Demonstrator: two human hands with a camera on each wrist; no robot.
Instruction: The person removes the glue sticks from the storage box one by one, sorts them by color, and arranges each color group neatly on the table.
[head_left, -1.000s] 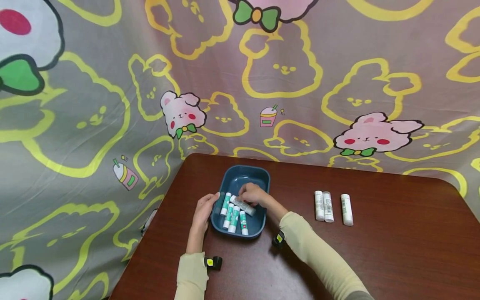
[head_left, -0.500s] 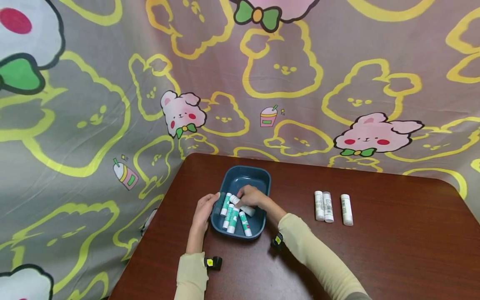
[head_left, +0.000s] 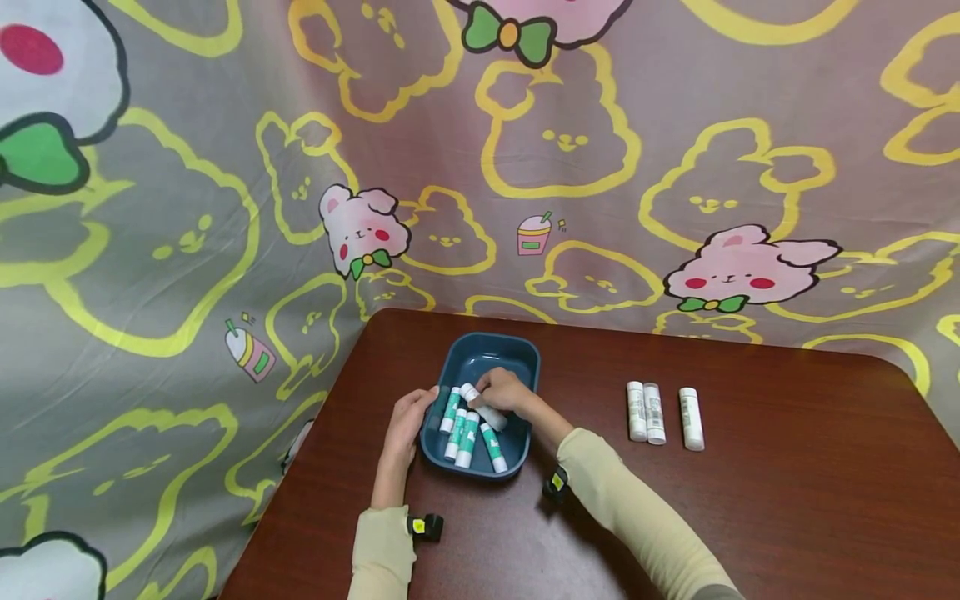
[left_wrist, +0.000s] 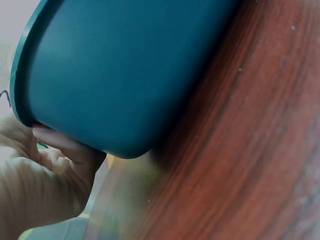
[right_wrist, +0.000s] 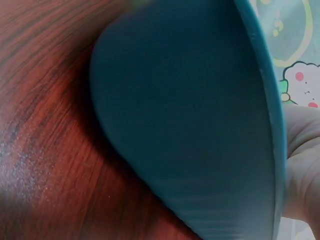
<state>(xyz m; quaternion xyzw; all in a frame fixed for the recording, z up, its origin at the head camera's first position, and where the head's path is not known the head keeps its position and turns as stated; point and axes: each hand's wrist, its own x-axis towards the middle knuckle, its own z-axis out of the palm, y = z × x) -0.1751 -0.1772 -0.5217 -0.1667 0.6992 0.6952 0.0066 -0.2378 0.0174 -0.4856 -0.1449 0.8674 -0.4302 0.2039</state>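
A blue plastic bin (head_left: pixel 480 343) stands on the table, and several white glue sticks with green labels (head_left: pixel 467 439) lie in its near half. My left hand (head_left: pixel 408 419) grips the bin's left side at the rim; in the left wrist view its fingers lie against the outer wall (left_wrist: pixel 115 75). Inside the bin, my right hand (head_left: pixel 506 390) pinches a white glue stick (head_left: pixel 491 417) that lies slantwise across the others, its cap toward the far left. The right wrist view has most of this hand hidden behind the bin wall (right_wrist: pixel 190 110).
Three more white glue sticks lie on the brown table (head_left: pixel 787 467) to the right: a side-by-side pair (head_left: pixel 646 412) and a single stick (head_left: pixel 692 419) a little apart. A cartoon-print curtain (head_left: pixel 585 167) hangs behind the table and along its left side.
The slanted glue stick under my right hand has turned, its printed side no longer showing. The rightmost green-labelled stick in the bin has shifted and tilted. My left hand stays put.
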